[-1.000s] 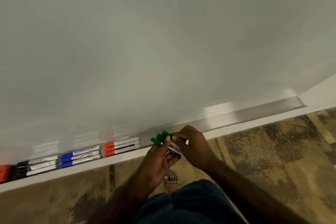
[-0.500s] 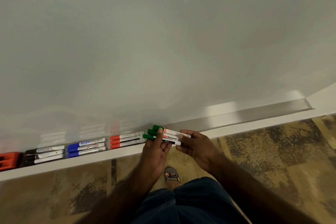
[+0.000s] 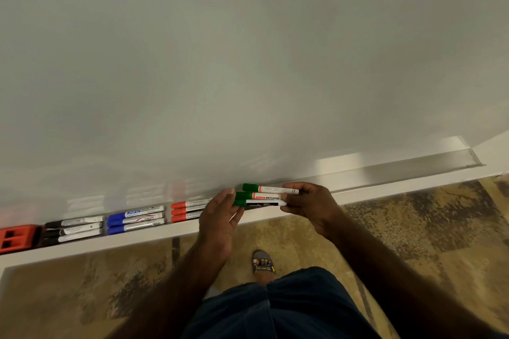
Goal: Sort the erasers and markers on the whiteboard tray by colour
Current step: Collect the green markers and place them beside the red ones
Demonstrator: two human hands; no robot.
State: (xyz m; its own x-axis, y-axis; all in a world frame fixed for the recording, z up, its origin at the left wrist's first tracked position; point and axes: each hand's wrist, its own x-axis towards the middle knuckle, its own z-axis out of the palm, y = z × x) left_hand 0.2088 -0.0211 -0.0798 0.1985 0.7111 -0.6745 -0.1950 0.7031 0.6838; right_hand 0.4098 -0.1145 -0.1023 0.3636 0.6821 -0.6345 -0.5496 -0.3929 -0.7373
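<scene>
- While a second ago both hands bunched the three green markers [image 3: 260,196] off the tray, now the right hand [image 3: 311,205] pinches their white ends, lowering them
- left hand [image 3: 220,215] with fingers straight, steadying the green caps
- they sit just right of the red markers [image 3: 187,211] on the tray [image 3: 399,170], so green looks like the last colour group

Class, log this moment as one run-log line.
left hand open at caps | right hand grips green markers | tray | red markers placed

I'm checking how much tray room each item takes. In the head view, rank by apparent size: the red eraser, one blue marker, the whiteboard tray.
1. whiteboard tray, by far the longest.
2. blue marker.
3. red eraser, though the frame edge cuts it off, so its place against the marker is unsure.
</scene>
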